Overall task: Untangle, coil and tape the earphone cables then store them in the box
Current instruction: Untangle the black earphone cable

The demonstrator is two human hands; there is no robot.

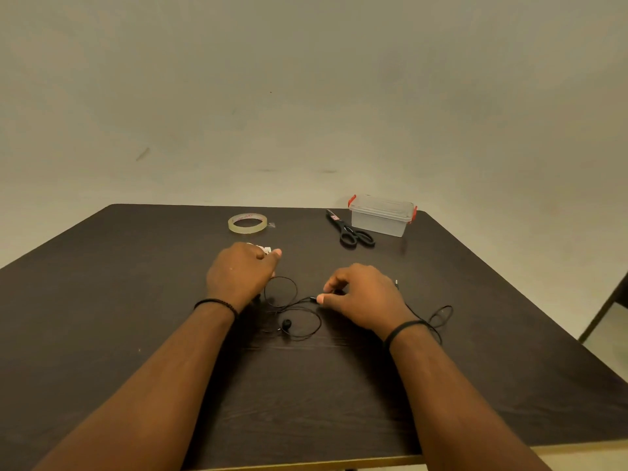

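Note:
A thin black earphone cable (295, 302) lies in loose loops on the dark table (136, 266), with one earbud (286, 323) between my hands. My right hand (360, 297) pinches the cable between thumb and forefinger; more cable trails out past my right wrist in a loop (441, 316). My left hand (241, 271) has curled fingers over the cable's left end, and something small and white (265, 249) shows at its fingertips. A clear tape roll (247, 223) lies behind my left hand. The clear box (380, 215) with red clips stands closed at the back right.
Black scissors (350, 231) lie just left of the box. The table's far edge meets a plain wall. A chair or frame edge (608, 300) shows past the table's right side.

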